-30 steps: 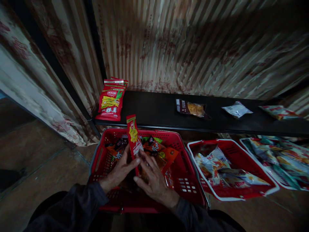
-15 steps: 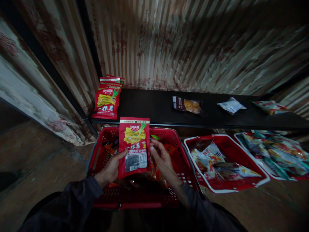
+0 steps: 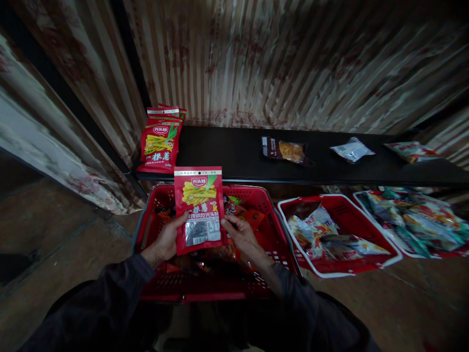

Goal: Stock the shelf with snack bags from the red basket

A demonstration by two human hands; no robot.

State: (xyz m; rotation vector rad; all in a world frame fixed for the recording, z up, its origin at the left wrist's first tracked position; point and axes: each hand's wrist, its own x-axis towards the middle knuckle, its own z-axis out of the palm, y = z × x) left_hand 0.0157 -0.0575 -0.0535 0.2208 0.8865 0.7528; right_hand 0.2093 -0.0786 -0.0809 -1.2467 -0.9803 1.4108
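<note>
A red snack bag (image 3: pixel 200 210) with yellow sticks and a green scallion printed on it is held upright, its front towards me. My left hand (image 3: pixel 168 239) grips its left edge, thumb on the front. On the lower right edge, my right hand (image 3: pixel 242 236) pinches the same bag between thumb and fingers. Beneath it stands a red shopping basket (image 3: pixel 144 234) with orange and dark snack packs (image 3: pixel 252 217) inside, partly hidden by the bag and my hands. At the shelf's left end, several matching red snack bags (image 3: pixel 159 146) stand one behind another.
On the black shelf (image 3: pixel 220 151) lie a brown snack pack (image 3: pixel 287 150), a silvery-white pack (image 3: pixel 352 150) and a colourful pack (image 3: pixel 412 151). Two more baskets stand to the right, a red one with a white rim (image 3: pixel 340 276) and another holding green-and-white bags (image 3: pixel 428 220). A striped curtain (image 3: pixel 227 63) hangs behind.
The bag has shifted slightly up and left in view. My right hand has moved down its right edge and now pinches it lower. The whole view has tilted a little.
</note>
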